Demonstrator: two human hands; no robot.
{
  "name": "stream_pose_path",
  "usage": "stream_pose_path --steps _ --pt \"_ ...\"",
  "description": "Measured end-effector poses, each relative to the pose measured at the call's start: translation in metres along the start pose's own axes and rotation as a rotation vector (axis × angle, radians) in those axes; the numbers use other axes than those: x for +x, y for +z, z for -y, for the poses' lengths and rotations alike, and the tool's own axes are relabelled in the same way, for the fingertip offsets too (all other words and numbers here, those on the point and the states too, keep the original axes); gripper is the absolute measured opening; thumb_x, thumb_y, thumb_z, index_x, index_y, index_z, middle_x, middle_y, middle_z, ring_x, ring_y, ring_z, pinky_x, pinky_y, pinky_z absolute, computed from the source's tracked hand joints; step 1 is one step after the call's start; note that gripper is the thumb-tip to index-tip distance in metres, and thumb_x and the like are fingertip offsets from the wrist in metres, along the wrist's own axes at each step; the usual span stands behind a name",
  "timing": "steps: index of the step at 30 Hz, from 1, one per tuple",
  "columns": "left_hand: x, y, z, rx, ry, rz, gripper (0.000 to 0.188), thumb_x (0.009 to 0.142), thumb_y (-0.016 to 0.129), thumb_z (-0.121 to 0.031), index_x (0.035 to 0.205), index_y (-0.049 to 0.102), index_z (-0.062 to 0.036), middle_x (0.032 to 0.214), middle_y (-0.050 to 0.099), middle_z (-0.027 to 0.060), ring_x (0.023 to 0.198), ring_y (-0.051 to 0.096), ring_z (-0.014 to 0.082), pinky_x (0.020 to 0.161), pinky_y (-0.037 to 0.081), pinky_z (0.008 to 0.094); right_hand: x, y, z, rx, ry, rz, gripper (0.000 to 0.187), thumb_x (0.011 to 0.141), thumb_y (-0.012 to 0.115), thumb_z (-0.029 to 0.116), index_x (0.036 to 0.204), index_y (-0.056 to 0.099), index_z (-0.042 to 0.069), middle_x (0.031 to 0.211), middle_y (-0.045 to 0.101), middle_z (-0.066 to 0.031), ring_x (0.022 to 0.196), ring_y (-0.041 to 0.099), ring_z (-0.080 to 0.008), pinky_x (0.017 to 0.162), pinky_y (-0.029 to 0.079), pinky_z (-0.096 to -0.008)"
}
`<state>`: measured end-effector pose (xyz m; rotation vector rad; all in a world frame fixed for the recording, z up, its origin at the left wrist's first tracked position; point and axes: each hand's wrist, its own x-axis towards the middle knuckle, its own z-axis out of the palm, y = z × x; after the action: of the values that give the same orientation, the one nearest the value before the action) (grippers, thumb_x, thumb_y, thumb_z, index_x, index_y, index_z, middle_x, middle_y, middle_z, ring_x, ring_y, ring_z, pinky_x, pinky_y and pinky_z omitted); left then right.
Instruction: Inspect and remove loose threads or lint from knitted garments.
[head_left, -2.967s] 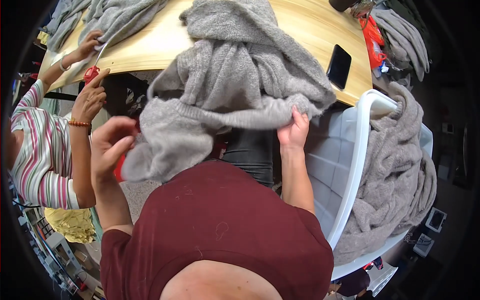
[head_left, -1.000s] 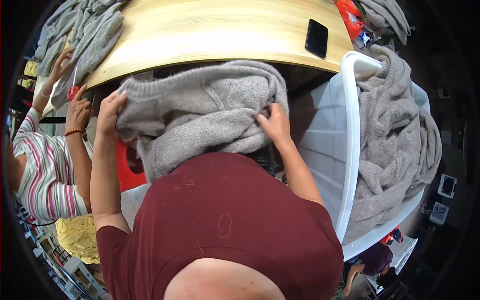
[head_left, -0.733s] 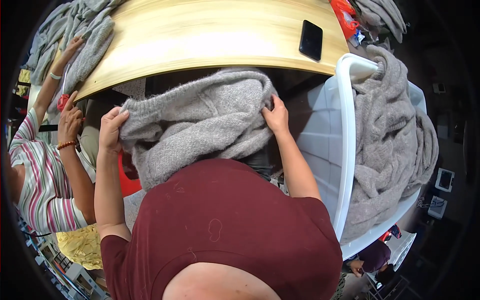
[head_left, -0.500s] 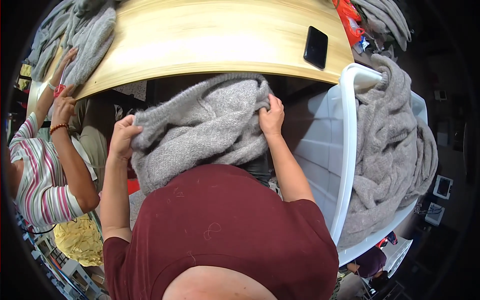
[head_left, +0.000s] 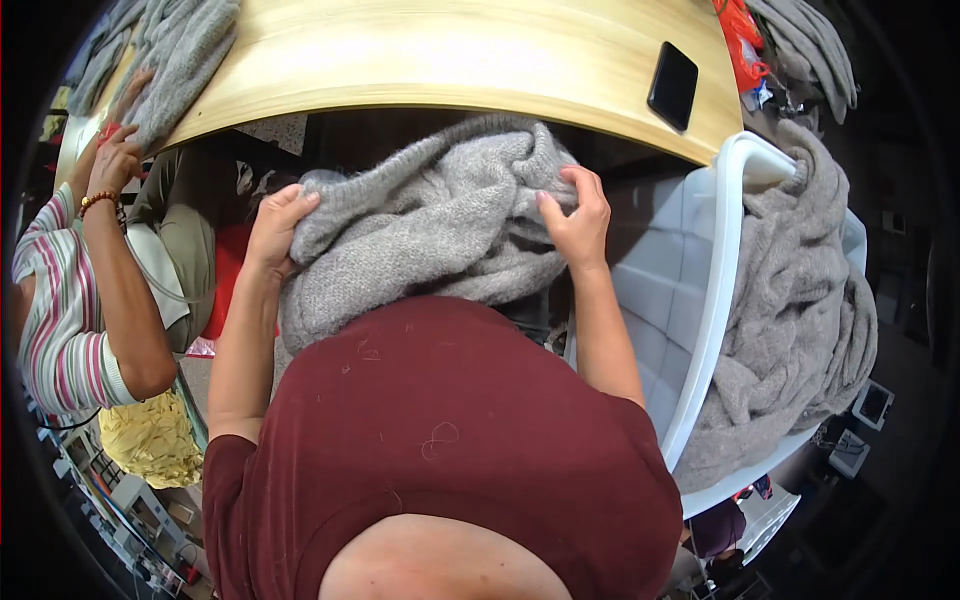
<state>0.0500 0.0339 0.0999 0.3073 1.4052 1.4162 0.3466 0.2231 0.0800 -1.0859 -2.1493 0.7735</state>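
A grey knitted garment [head_left: 420,230], probably a sweater, lies bunched across my lap below the table edge. My left hand [head_left: 277,230] pinches the end of its ribbed band at the left, thumb on top. At the garment's right side, my right hand [head_left: 582,222] has its thumb spread away from its bent fingers. Those fingertips rest against the knit, and the gap between thumb and fingers shows loose grey fabric. Folds hide the underside of the garment.
A pale wooden table [head_left: 430,60] curves ahead, with a black phone [head_left: 672,86] on it. At my right stands a white plastic bin [head_left: 722,270] heaped with grey knitwear [head_left: 790,320]. On the left a co-worker in a striped top [head_left: 65,320] handles grey knitwear [head_left: 185,70].
My right hand has shifted right and its thumb has spread from the fingers. My left hand keeps its pinch on the ribbed band. The whole view has shifted slightly.
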Motion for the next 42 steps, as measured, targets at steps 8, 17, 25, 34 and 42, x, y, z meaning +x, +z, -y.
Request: stream_pose_path --steps 8,17,25,34,42 --pt "-0.012 0.007 0.014 0.048 -0.010 0.002 0.013 0.072 0.053 0.002 0.084 0.059 0.0022 0.077 0.062 0.0071 0.063 0.057 0.0103 0.060 0.047 0.0229 0.006 0.034 0.018 -0.514 -0.266 -0.073 0.047 0.062 0.064 0.008 0.106 0.048 0.004 0.100 0.052 -0.0107 0.093 0.050 -0.0275 0.074 0.038 -0.0370" --pt "-0.013 -0.002 0.026 -0.067 -0.078 0.012 0.013 0.073 0.054 0.000 0.086 0.058 0.0020 0.080 0.062 0.0081 0.067 0.058 0.0118 0.065 0.048 0.0240 0.010 0.035 -0.033 0.279 0.278 -0.483 0.033 0.073 0.057 -0.001 0.104 0.045 -0.005 0.093 0.056 -0.0129 0.081 0.057 -0.0215 0.076 0.045 -0.0306" --pt "-0.007 0.009 0.019 -0.165 -0.039 0.033 0.013 0.077 0.056 -0.004 0.088 0.058 0.0023 0.083 0.063 0.0097 0.069 0.060 0.0129 0.065 0.049 0.0250 0.011 -0.051 0.049 1.714 0.148 0.037 0.020 0.088 0.046 0.015 0.100 0.052 -0.001 0.084 0.056 -0.0053 0.073 0.053 -0.0125 0.068 0.045 -0.0262" --pt "-0.012 0.042 0.024 -0.129 -0.073 0.127 0.014 0.073 0.058 0.000 0.087 0.059 0.0022 0.082 0.063 0.0088 0.070 0.060 0.0123 0.067 0.049 0.0250 0.009 0.038 0.017 -0.091 -0.130 -0.086 0.014 0.075 0.064 0.015 0.080 0.058 0.003 0.074 0.055 -0.0072 0.064 0.052 -0.0197 0.057 0.042 -0.0284" --pt "-0.010 0.043 0.027 -0.181 -0.065 0.098 0.014 0.073 0.057 0.002 0.087 0.059 0.0024 0.080 0.063 0.0084 0.068 0.059 0.0115 0.065 0.049 0.0251 -0.012 0.034 0.041 -0.487 -0.375 -0.065 0.024 0.072 0.065 0.019 0.089 0.059 0.004 0.083 0.057 -0.0075 0.078 0.053 -0.0250 0.071 0.040 -0.0351"
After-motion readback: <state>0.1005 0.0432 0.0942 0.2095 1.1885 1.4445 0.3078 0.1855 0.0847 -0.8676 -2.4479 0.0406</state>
